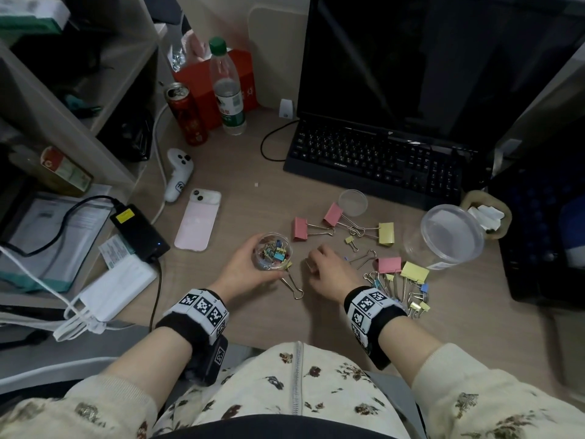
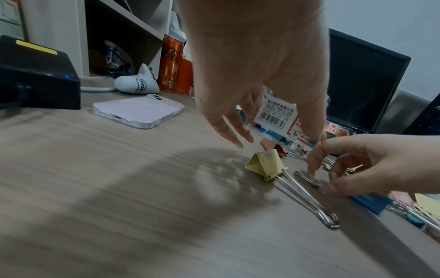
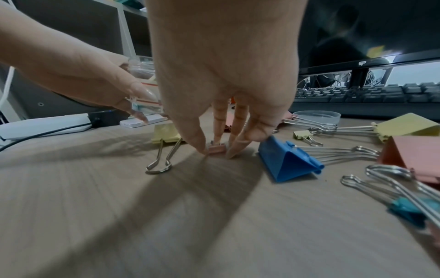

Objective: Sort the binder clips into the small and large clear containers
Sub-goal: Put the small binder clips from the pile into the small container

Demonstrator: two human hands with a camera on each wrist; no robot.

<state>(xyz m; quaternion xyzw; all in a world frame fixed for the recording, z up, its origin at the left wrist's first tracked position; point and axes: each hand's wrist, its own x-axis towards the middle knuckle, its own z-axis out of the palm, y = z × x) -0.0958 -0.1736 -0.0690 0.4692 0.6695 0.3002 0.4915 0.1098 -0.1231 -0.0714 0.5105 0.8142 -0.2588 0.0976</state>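
Observation:
My left hand (image 1: 262, 264) grips a small clear container (image 1: 273, 251) that has several small coloured clips inside and is held just above the desk. In the left wrist view its barcode label (image 2: 276, 112) shows between my fingers. My right hand (image 3: 217, 151) reaches down to the desk, and its thumb and fingertips pinch a small pink clip (image 3: 216, 148) that lies there. A yellow clip (image 3: 166, 134) lies to the left of it and a blue clip (image 3: 285, 161) to the right. The large clear container (image 1: 449, 236) stands at the right, away from both hands.
Large pink and yellow clips (image 1: 386, 233) lie scattered ahead, and a pile of small clips (image 1: 411, 296) sits beside my right wrist. A clear lid (image 1: 353, 202) lies near the keyboard (image 1: 380, 160). A pink phone (image 1: 198, 220), a power brick (image 1: 139, 232), a can and a bottle are at the left.

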